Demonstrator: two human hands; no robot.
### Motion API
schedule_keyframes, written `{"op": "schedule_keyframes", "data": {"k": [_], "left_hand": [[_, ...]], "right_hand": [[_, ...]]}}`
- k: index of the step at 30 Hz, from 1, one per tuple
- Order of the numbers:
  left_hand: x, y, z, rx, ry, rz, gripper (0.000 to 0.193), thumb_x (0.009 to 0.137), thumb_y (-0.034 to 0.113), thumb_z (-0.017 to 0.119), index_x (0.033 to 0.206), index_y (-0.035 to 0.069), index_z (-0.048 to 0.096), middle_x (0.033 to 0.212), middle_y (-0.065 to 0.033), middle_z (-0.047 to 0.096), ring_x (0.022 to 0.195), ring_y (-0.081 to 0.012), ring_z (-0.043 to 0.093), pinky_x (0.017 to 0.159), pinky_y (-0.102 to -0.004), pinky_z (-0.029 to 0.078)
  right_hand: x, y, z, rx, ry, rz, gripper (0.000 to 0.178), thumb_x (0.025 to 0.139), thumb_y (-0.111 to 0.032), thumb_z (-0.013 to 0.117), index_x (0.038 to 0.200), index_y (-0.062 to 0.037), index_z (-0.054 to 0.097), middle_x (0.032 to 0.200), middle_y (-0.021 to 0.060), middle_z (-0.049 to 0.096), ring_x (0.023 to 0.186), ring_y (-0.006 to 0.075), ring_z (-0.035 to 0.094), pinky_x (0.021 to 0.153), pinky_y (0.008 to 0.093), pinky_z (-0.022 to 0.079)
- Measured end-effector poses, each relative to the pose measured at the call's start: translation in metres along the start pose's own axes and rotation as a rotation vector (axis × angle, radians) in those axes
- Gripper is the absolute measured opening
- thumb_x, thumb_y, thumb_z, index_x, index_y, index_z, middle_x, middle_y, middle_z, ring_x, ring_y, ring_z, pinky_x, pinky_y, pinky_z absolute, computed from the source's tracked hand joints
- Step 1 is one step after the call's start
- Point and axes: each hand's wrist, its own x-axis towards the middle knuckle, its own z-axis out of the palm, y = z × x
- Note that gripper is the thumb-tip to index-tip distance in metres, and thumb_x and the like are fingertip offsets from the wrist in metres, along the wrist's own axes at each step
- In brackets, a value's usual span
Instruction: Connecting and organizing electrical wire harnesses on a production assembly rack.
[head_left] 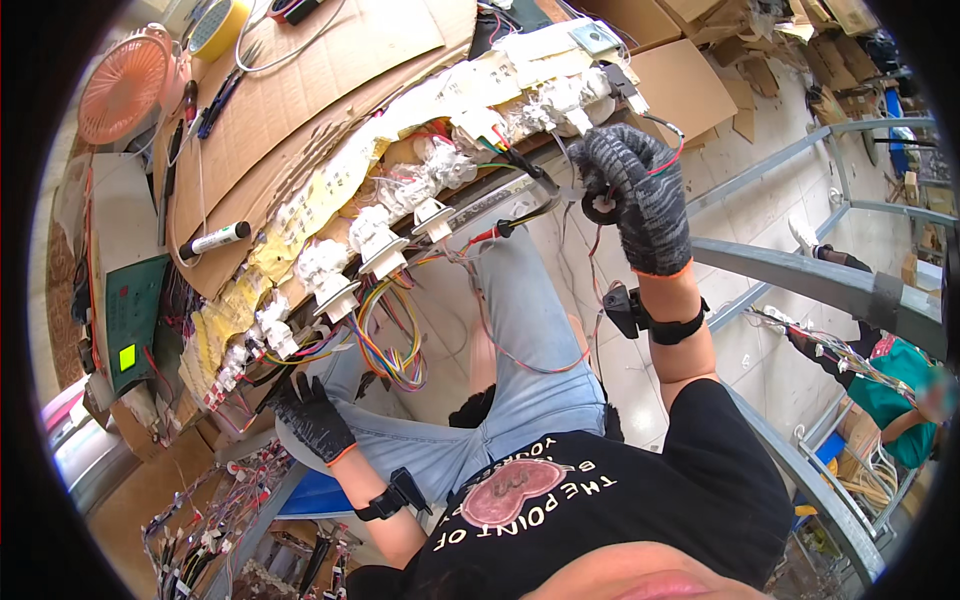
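My right hand, in a grey knitted glove, is closed at the right end of the wiring board. Against its fingers sits a small black ring, seemingly a roll of black tape. A thin red and dark wire loops down past the wrist. My left hand, in a matching glove, rests by the board's lower left end with fingers apart, near small white connectors. White plugs line the board's near edge, and a coil of coloured wires hangs below them.
Cardboard covers the bench behind the board, with a marker on it. An orange fan stands far left, above a green tester with a lit display. Metal rails and another person are at right.
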Motion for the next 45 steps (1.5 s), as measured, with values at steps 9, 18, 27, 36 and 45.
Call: {"op": "schedule_keyframes", "data": {"k": [9, 18, 27, 36, 45], "left_hand": [[0.012, -0.008, -0.014, -0.045, 0.002, 0.11, 0.035, 0.096, 0.026, 0.042, 0.128, 0.013, 0.044, 0.126, -0.0049, 0.05, 0.11, -0.0218, 0.05, 0.091, -0.0401, 0.042], [0.029, 0.048, -0.019, -0.351, 0.13, 0.327, 0.04, 0.095, 0.036, 0.043, 0.126, 0.01, 0.048, 0.124, -0.0054, 0.053, 0.113, -0.0222, 0.05, 0.094, -0.0409, 0.041], [0.056, 0.064, -0.049, -0.451, 0.005, 0.204, 0.023, 0.09, 0.016, 0.046, 0.106, 0.003, 0.056, 0.103, -0.009, 0.061, 0.094, -0.0197, 0.058, 0.084, -0.0345, 0.046], [0.071, 0.06, -0.061, -0.439, -0.088, 0.134, 0.019, 0.088, 0.012, 0.049, 0.1, 0.0, 0.058, 0.091, -0.0088, 0.062, 0.083, -0.0181, 0.06, 0.08, -0.0318, 0.048], [0.067, 0.078, -0.056, -0.286, -0.035, 0.254, 0.018, 0.087, 0.009, 0.053, 0.1, -0.001, 0.061, 0.096, -0.0096, 0.063, 0.086, -0.0179, 0.06, 0.079, -0.032, 0.049]], "right_hand": [[-0.003, 0.004, 0.007, -0.292, 0.067, -0.174, 0.019, 0.09, -0.025, 0.057, 0.092, -0.0067, 0.062, 0.069, -0.0024, 0.056, 0.054, 0.0054, 0.049, 0.045, 0.0185, 0.035], [0.044, 0.037, -0.056, -0.167, -0.036, 0.01, 0.024, 0.092, -0.031, 0.052, 0.098, -0.0101, 0.061, 0.078, -0.0008, 0.061, 0.062, 0.0088, 0.055, 0.047, 0.0213, 0.035], [0.052, 0.018, -0.046, -0.007, 0.033, 0.165, 0.026, 0.092, -0.026, 0.053, 0.11, -0.0084, 0.059, 0.083, 0.0012, 0.062, 0.069, 0.0123, 0.059, 0.059, 0.0255, 0.048], [0.041, -0.004, -0.037, -0.08, 0.077, 0.149, 0.019, 0.092, -0.019, 0.053, 0.105, -0.0064, 0.06, 0.081, 0.0005, 0.062, 0.065, 0.0077, 0.058, 0.061, 0.0233, 0.049], [0.05, -0.005, -0.057, -0.184, -0.034, 0.16, 0.03, 0.094, -0.02, 0.05, 0.117, -0.0019, 0.055, 0.101, 0.0074, 0.063, 0.071, 0.0081, 0.059, 0.063, 0.0204, 0.052]]}}
